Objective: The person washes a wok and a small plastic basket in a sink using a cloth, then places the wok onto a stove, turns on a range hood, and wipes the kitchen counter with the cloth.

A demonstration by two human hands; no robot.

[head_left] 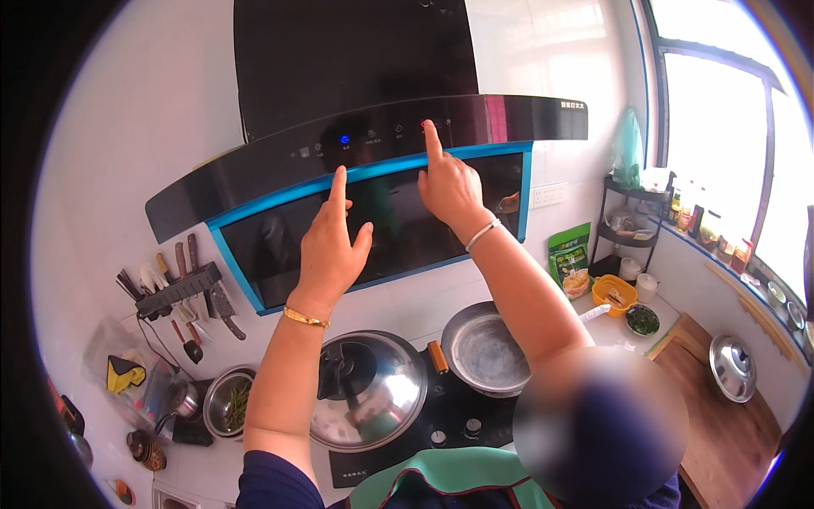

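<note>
I have the hood (365, 127) at 12 o'clock, empty right hand (449, 182) at 1, index at the red light (423, 124), other fingers folded probably for clearance, empty left hand (329, 246) at 9 half-open.

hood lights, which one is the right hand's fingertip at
The red light, partly hidden by the right hand. The blue light shows uncovered, above the left hand and apart from its fingertip.
</note>
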